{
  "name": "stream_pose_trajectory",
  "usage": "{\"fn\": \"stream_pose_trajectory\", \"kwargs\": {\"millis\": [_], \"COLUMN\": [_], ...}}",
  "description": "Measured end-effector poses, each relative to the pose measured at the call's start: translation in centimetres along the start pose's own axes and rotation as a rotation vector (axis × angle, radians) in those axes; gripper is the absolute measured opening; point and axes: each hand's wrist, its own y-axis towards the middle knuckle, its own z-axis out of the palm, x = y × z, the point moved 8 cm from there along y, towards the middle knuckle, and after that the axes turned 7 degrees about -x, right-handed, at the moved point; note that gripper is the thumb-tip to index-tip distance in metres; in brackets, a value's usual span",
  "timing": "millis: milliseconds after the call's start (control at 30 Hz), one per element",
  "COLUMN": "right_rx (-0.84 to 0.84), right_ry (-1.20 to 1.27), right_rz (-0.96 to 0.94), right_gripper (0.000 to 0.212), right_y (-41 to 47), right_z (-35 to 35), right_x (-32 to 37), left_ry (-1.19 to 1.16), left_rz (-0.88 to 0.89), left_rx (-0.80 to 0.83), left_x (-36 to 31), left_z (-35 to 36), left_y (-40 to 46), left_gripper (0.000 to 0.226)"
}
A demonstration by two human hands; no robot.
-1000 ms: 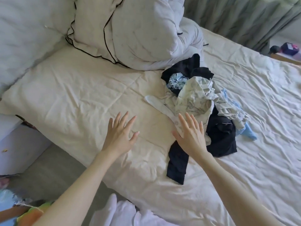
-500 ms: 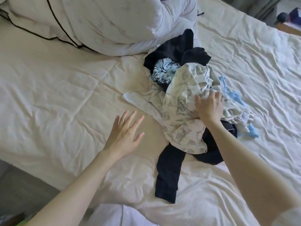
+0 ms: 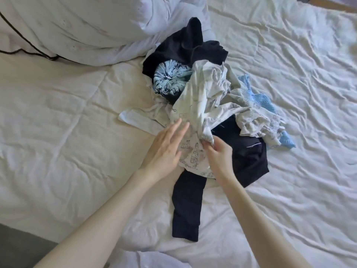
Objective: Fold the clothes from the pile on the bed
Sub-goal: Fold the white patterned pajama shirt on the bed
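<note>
A pile of clothes lies mid-bed on the cream sheet point(image 3: 58, 117). On top is a white garment with a grey print point(image 3: 195, 105). My right hand point(image 3: 218, 153) pinches a bunched fold of it and lifts it off the pile. My left hand point(image 3: 166, 149) is beside it with straight fingers, its fingertips over the garment's lower left part. Underneath lie a dark navy garment point(image 3: 249, 157) with one leg point(image 3: 187, 206) stretched toward me, a black shirt with a pale blue print point(image 3: 170, 80), a light blue lace piece point(image 3: 258, 97) and a ruffled white piece point(image 3: 255, 122).
A white duvet with black piping point(image 3: 92, 29) is bunched at the head of the bed, touching the pile's far side. The bed's near edge and grey floor point(image 3: 17, 246) show at bottom left. Wrinkled sheet stretches to the right.
My right hand has taken hold of the printed white garment and pulled it toward me. My left hand has moved right from the bare sheet to the garment. The camera has come closer.
</note>
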Motion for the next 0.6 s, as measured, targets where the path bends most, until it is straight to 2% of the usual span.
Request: {"fn": "stream_pose_trajectory", "kwargs": {"millis": [100,167,233,300,467,600], "right_rx": [0.113,0.151,0.173,0.232,0.528,0.737], "right_ry": [-0.014,-0.038,-0.082,-0.178,-0.556,-0.835], "right_rz": [-0.046,-0.043,-0.024,-0.002,0.064,0.123], "right_gripper": [0.016,0.018,0.031,0.042,0.022,0.027], "right_y": [-4.0,-5.5,-6.6,-7.7,-9.3,-10.7], "right_z": [-0.3,-0.7,-1.2,-1.3,-0.5,-0.8], "right_x": [-0.8,-1.8,-2.8,-3.9,-8.1,-11.4], "left_ry": [0.120,0.165,0.147,0.165,0.197,0.134], "left_rz": [0.150,0.225,0.202,0.121,-0.053,-0.162], "left_rx": [0.084,0.176,0.251,0.315,0.419,0.643], "left_x": [-2.0,-2.8,-2.8,-2.2,-1.1,-0.9], "left_z": [0.9,2.2,3.4,4.6,6.9,9.2], "left_y": [0.6,-0.3,-2.2,-4.7,-12.2,-17.3], "left_gripper": [0.087,0.059,0.032,0.039,0.046,0.059]}}
